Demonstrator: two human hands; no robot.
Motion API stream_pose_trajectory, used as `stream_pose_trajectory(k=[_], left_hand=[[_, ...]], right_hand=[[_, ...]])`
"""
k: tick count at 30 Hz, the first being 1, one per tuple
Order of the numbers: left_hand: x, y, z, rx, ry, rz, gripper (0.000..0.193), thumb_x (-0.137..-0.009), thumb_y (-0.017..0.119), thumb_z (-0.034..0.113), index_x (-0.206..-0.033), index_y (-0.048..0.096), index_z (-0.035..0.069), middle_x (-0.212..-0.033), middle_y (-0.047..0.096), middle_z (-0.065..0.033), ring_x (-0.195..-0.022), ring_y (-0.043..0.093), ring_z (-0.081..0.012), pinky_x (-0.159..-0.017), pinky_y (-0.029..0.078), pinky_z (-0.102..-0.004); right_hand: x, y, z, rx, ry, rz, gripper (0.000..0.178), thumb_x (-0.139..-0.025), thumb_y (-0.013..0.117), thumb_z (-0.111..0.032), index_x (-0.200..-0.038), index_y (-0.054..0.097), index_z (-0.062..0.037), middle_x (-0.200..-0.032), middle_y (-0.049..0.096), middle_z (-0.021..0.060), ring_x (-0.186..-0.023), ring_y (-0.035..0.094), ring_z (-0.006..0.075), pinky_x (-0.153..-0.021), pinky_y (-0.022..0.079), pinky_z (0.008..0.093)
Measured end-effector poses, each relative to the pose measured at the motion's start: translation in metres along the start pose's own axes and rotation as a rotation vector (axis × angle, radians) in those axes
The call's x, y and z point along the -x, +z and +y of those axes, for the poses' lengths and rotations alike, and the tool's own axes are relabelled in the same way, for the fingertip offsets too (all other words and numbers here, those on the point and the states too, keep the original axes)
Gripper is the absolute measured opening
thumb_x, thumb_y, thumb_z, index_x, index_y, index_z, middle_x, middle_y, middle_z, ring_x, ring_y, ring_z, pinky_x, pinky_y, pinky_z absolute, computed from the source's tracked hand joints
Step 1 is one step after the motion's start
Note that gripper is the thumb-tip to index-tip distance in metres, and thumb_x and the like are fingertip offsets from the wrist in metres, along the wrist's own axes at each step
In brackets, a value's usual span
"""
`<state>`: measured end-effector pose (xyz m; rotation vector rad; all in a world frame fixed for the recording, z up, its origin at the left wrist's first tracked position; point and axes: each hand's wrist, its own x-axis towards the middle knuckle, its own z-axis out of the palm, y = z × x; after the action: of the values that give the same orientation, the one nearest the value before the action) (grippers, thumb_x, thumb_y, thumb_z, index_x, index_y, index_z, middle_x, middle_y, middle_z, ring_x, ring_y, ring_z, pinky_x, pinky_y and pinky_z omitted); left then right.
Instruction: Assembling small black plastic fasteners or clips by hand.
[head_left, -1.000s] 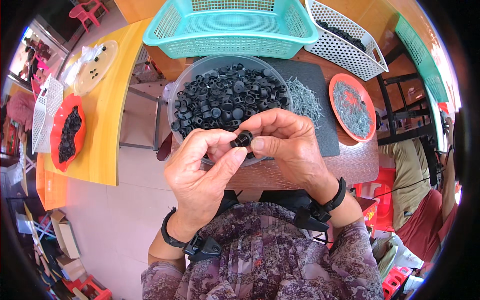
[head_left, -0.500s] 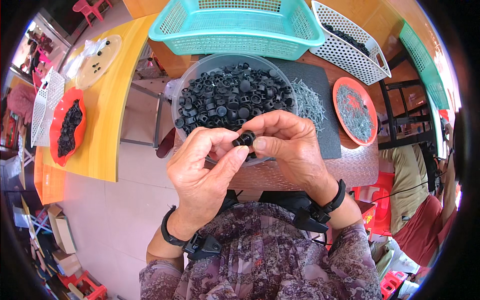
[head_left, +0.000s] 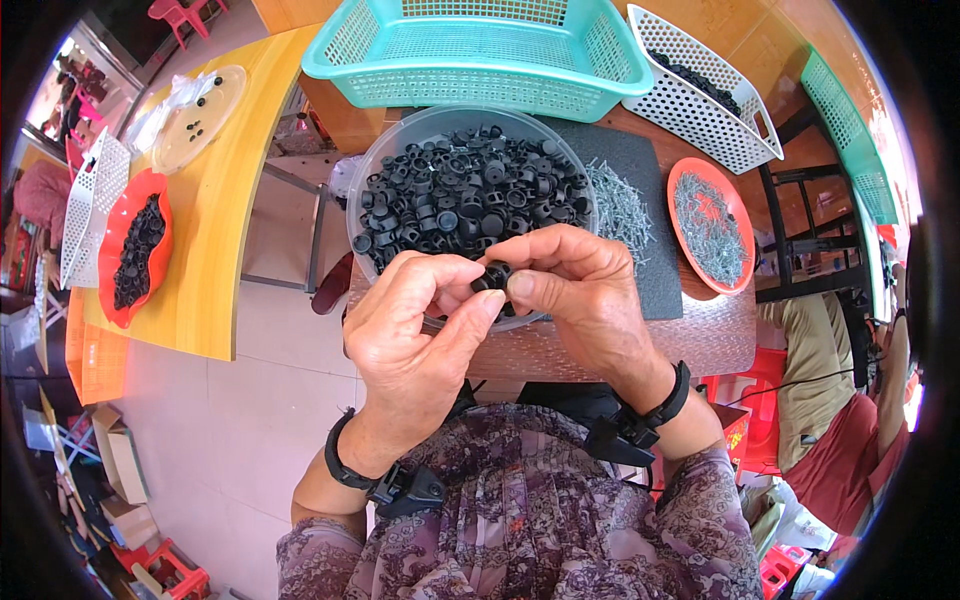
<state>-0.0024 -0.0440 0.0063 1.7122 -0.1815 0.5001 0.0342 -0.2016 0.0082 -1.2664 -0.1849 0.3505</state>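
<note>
your left hand (head_left: 405,335) has edged toward your right hand (head_left: 592,300), and less of the small black plastic fitting (head_left: 490,277) shows than a second ago; you may be pressing or turning it. thumbs and forefingers of both hands pinch it closely, seen over the near side of the clear round tub (head_left: 355,205). your fingertips cover its ends, so whether it's one part or two is unclear; your hands also hide the tub's near rim.

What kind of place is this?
Probably a small workshop. There's a big clear tub of little black parts, an orange plate of thin metal pieces, and a white basket holding more black things.
</note>
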Motion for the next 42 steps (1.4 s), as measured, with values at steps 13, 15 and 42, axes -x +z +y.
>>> stream_pose_trajectory(k=[13, 15, 42], left_hand=[[-0.005, -0.002, -0.003, 0.103, -0.106, -0.088, 0.024, -0.072, 0.074, 0.0, -0.093, 0.063, -0.001, -0.078, 0.057, -0.0005, -0.068, 0.05, -0.0046, -0.061, 0.044, -0.019], [-0.006, -0.002, -0.004, 0.094, -0.09, -0.101, 0.024, -0.072, 0.074, 0.0, -0.093, 0.063, -0.001, -0.078, 0.057, -0.0007, -0.067, 0.05, -0.0048, -0.061, 0.044, -0.0192], [-0.018, -0.006, 0.012, -0.056, -0.085, -0.269, 0.03, -0.067, 0.076, -0.003, -0.094, 0.065, -0.001, -0.077, 0.057, 0.0001, -0.07, 0.051, -0.0066, -0.064, 0.043, -0.02]], right_hand=[[0.0, 0.0, -0.001, -0.003, -0.044, 0.001, 0.019, -0.081, 0.062, 0.004, -0.099, 0.066, -0.0011, -0.088, 0.066, 0.0037, -0.076, 0.059, 0.0076, -0.064, 0.049, 0.0216], [0.0, 0.0, -0.001, 0.083, -0.055, 0.017, 0.017, -0.081, 0.062, 0.004, -0.098, 0.065, 0.0007, -0.087, 0.066, 0.0042, -0.075, 0.059, 0.0078, -0.064, 0.049, 0.0217], [0.003, -0.006, -0.003, 0.116, -0.184, 0.024, 0.009, -0.08, 0.067, 0.001, -0.089, 0.069, -0.0014, -0.081, 0.066, 0.0015, -0.076, 0.058, 0.0064, -0.07, 0.048, 0.0214]])
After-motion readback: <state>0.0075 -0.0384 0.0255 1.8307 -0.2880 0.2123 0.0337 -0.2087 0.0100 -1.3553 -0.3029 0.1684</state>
